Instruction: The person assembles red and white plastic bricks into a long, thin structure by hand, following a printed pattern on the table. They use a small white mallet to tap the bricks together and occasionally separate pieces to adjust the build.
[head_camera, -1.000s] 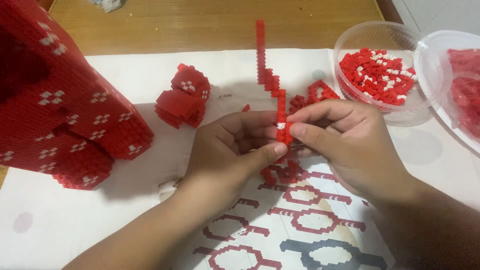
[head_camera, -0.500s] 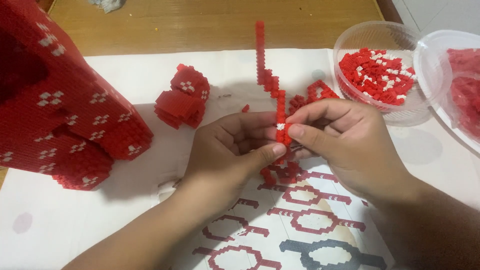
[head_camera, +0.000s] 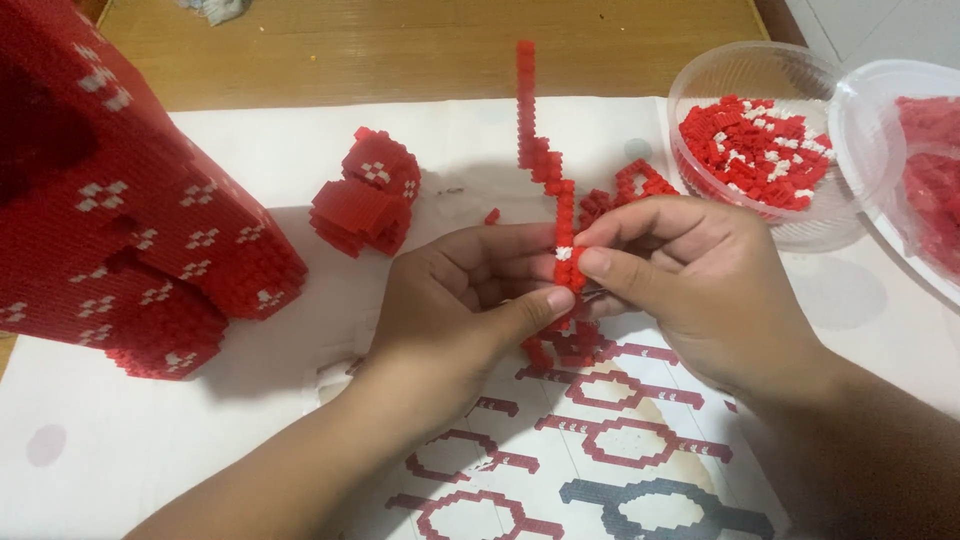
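My left hand (head_camera: 465, 300) and my right hand (head_camera: 690, 280) meet in the middle of the view, both pinching the lower end of a long thin strip of red micro bricks (head_camera: 535, 140) that rises in a zigzag away from me. A small white brick sits in the strip right between my fingertips. More red brick pieces (head_camera: 565, 345) lie under my hands on a printed pattern sheet (head_camera: 600, 450).
A large red brick model with white flecks (head_camera: 120, 200) fills the left side. A smaller red chunk (head_camera: 365, 195) lies beside it. Two clear plastic tubs of loose red and white bricks (head_camera: 760, 150) (head_camera: 920, 170) stand at the right. White paper covers the wooden table (head_camera: 400, 45).
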